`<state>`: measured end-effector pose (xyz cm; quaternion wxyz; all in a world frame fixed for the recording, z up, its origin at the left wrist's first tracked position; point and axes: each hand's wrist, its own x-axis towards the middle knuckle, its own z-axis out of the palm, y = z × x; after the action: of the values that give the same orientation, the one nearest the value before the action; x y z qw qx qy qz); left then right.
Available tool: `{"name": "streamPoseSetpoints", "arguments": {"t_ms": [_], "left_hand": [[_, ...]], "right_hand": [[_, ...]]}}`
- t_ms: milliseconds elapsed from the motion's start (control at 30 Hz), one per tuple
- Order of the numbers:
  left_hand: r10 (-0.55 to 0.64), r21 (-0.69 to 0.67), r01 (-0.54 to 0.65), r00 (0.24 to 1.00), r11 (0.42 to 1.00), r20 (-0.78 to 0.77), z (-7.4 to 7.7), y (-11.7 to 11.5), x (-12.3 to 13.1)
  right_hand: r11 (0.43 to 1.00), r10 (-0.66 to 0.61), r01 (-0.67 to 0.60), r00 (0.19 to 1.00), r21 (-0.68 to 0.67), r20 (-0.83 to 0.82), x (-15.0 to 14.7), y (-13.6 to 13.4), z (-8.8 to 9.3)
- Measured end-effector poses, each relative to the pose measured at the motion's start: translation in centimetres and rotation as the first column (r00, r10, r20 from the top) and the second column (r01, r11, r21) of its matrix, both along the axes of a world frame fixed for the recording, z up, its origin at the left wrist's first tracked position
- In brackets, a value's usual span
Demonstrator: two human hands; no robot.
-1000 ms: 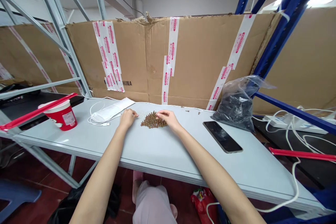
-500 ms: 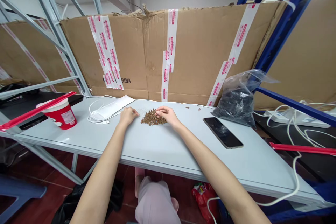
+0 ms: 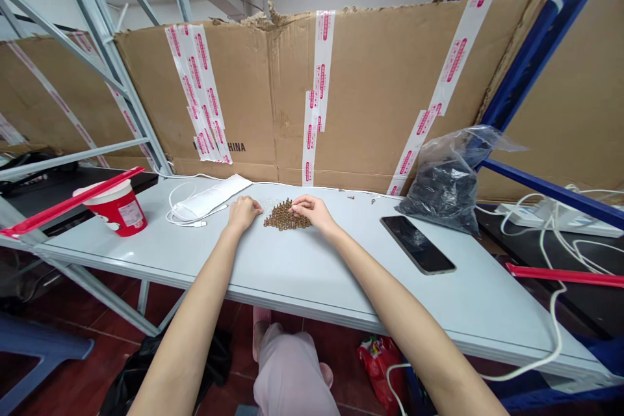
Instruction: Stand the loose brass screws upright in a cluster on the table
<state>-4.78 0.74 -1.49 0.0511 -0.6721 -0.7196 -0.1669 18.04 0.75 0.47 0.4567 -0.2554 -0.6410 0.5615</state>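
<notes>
A cluster of small brass-coloured pieces (image 3: 285, 217), maybe screws, stands on the grey-white tabletop (image 3: 292, 266). Behind its left side lie small clear pieces (image 3: 268, 205), too fine to make out. My left hand (image 3: 244, 213) rests just left of the cluster, fingers curled and thumb and fingertips pressed together; whatever it pinches is hidden. At the cluster's upper right edge, my right hand (image 3: 312, 209) has thumb and forefinger together in a pinch. What sits between those fingertips is too small to name.
Left of my hands are a white pouch-like item with a cable (image 3: 214, 198) and a red paper cup (image 3: 119, 211). To the right lie a phone (image 3: 418, 244) and a clear bag of dark pieces (image 3: 441, 188). A cardboard wall (image 3: 365, 97) closes the back.
My left hand has shifted slightly right, closer to the brass-coloured pieces. My right hand stays at the cluster's edge. The whole view has moved a little.
</notes>
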Motion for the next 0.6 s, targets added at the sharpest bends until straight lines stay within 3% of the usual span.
{"name": "streamPoseSetpoints", "arguments": {"t_ms": [333, 600], "left_hand": [[0.066, 0.040, -0.065, 0.998, 0.997, -0.012, 0.63, -0.49, -0.08], [0.092, 0.030, -0.091, 0.995, 0.995, -0.035, 0.16, -0.16, -0.33]], "right_hand": [[1.000, -0.007, 0.007, 1.000, -0.003, 0.014, -0.06, -0.06, -0.12], [1.000, -0.004, 0.004, 1.000, -0.004, 0.021, -0.21, 0.24, -0.44]]}}
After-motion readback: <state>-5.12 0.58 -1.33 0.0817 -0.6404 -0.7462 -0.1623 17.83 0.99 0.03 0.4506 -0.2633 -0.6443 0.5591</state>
